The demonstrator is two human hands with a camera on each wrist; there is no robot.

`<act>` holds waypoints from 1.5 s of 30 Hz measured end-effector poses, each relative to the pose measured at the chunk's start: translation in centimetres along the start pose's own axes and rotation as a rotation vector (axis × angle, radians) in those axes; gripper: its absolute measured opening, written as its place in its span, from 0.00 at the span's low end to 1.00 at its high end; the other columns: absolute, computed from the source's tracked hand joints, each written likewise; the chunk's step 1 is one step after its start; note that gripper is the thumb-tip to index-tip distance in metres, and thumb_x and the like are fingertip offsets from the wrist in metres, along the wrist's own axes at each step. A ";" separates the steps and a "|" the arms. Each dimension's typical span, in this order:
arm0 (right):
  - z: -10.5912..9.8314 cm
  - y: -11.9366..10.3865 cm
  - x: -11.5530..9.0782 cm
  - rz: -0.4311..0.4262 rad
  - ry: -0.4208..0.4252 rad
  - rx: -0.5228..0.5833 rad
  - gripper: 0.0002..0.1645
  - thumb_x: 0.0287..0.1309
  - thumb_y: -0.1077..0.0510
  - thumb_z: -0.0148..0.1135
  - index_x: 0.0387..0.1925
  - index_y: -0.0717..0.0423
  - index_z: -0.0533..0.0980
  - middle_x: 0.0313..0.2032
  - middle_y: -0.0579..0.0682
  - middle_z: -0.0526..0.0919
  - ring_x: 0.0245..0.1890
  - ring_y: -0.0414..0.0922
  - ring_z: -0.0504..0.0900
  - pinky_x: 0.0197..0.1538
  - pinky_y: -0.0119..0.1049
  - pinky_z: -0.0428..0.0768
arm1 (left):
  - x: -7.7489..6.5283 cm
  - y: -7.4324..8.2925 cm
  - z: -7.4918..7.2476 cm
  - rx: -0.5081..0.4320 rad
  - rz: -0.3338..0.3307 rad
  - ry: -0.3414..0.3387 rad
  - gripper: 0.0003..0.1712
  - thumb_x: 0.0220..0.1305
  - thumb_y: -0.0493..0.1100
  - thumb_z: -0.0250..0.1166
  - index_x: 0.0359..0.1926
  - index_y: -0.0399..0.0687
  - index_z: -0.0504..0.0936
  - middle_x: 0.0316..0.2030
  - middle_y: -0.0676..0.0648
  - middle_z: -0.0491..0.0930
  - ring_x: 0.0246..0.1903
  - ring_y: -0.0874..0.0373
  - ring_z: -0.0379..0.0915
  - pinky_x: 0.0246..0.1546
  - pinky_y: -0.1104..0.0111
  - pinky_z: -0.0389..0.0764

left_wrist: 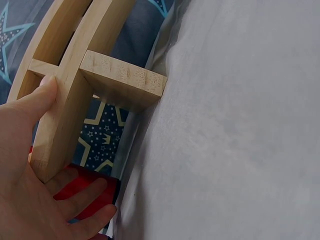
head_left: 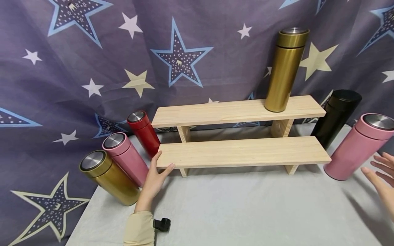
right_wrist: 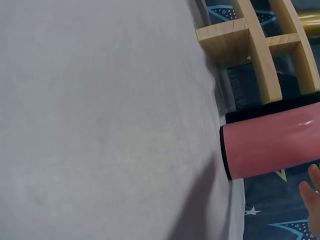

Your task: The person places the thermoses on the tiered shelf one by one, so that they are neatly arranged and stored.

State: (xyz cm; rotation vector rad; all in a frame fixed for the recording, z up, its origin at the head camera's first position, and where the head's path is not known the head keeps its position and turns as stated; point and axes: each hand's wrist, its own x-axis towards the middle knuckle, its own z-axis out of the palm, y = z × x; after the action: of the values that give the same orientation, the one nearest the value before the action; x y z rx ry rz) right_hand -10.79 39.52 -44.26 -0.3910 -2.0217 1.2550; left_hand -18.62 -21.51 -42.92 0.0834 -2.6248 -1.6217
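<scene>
My left hand (head_left: 155,179) grips the left front corner of a two-step wooden shelf (head_left: 240,152), thumb by the front edge and index finger along the end. In the left wrist view, the other fingers (left_wrist: 82,197) spread loosely below the board, in front of a red thermos bottle (left_wrist: 92,192). At the right edge of the head view, my right hand (head_left: 383,177) holds nothing, its fingers apart just right of a pink thermos bottle (head_left: 358,148). A gold thermos bottle (head_left: 284,73) stands upright on the upper step, toward its right end. Nothing stands on the lower step.
Left of the shelf stand a red bottle (head_left: 144,133), another pink bottle (head_left: 127,157) and another gold bottle (head_left: 112,179). A black bottle (head_left: 333,116) stands behind the right-hand pink one. White cloth (head_left: 246,208) covers the table; a star-patterned curtain (head_left: 224,61) hangs behind.
</scene>
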 end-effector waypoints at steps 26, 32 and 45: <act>0.5 0.6 2.6 -0.121 -0.217 0.155 0.48 0.49 0.82 0.62 0.70 0.49 0.65 0.53 0.34 0.74 0.50 0.29 0.73 0.49 0.14 0.69 | 0.1 0.0 0.2 0.000 0.009 0.007 0.49 0.64 0.53 0.69 0.77 0.53 0.51 0.74 0.41 0.52 0.73 0.47 0.45 0.71 0.47 0.50; 0.6 0.8 3.0 -0.142 -0.252 0.184 0.46 0.47 0.83 0.61 0.65 0.48 0.69 0.49 0.36 0.75 0.47 0.29 0.74 0.46 0.13 0.71 | 0.1 -0.1 0.2 -0.004 0.007 0.008 0.48 0.64 0.53 0.69 0.77 0.53 0.51 0.74 0.42 0.51 0.73 0.47 0.46 0.70 0.47 0.50; 1.3 0.1 3.4 -0.102 -0.265 0.237 0.39 0.48 0.81 0.64 0.55 0.44 0.71 0.43 0.38 0.76 0.43 0.29 0.75 0.43 0.13 0.73 | 0.1 -0.1 0.1 0.004 0.000 0.005 0.49 0.64 0.55 0.68 0.77 0.54 0.50 0.75 0.42 0.50 0.73 0.45 0.45 0.70 0.46 0.51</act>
State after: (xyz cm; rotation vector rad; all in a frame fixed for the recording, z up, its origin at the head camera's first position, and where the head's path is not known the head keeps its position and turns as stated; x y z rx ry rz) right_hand -14.06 40.72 -43.35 -0.0084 -2.0470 1.5257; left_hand -18.72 -21.51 -43.02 0.0873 -2.6247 -1.6144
